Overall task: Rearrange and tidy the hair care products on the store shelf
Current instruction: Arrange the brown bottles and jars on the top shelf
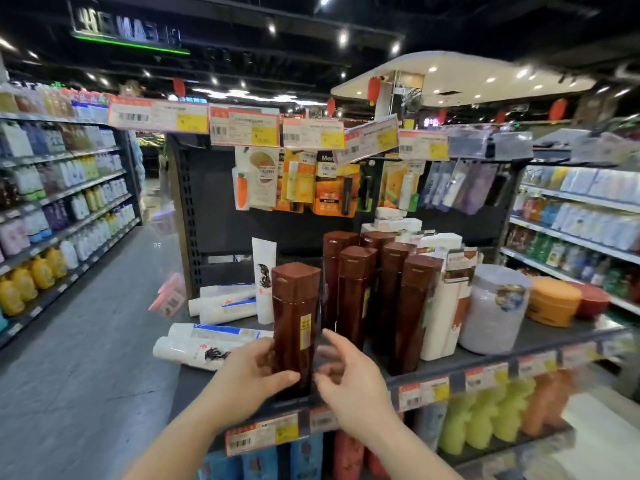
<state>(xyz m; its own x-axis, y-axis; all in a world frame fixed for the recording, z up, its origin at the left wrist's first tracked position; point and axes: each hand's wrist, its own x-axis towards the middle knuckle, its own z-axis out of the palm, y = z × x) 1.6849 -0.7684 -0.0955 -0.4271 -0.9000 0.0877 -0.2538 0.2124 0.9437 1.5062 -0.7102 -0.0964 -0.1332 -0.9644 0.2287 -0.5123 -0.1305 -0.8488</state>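
A tall brown bottle (297, 323) stands upright at the front edge of the dark shelf (485, 358), nearest the camera and a little apart from the rest of its kind. The left hand (247, 377) grips it low down, thumb across the front of the bottle and fingers curled round its left side. The right hand (349, 372) is just beside the bottle on its right, fingers loosely spread and blurred, holding nothing; whether its fingertips touch the bottle cannot be told. Behind and to the right, a cluster of matching brown bottles (374, 292) stands upright in close rows. To the left of the held bottle, several white tubes (221, 303) lie flat on the shelf, some with blue labels, and one white tube (264, 282) stands upright just behind them. Right of the brown cluster are white cartons (441, 313), then a large pale lidded jar (493, 310), an orange tub (554, 301) and a red tub (594, 301) near the shelf's far end. Price tags (263, 433) run along the shelf's front lip, and a row of larger price tags (244, 126) hangs overhead above carded items (298, 181) on the back panel. Green and orange bottles (485, 417) fill the tier below. Stocked aisle shelves (59, 202) stretch away on the left.
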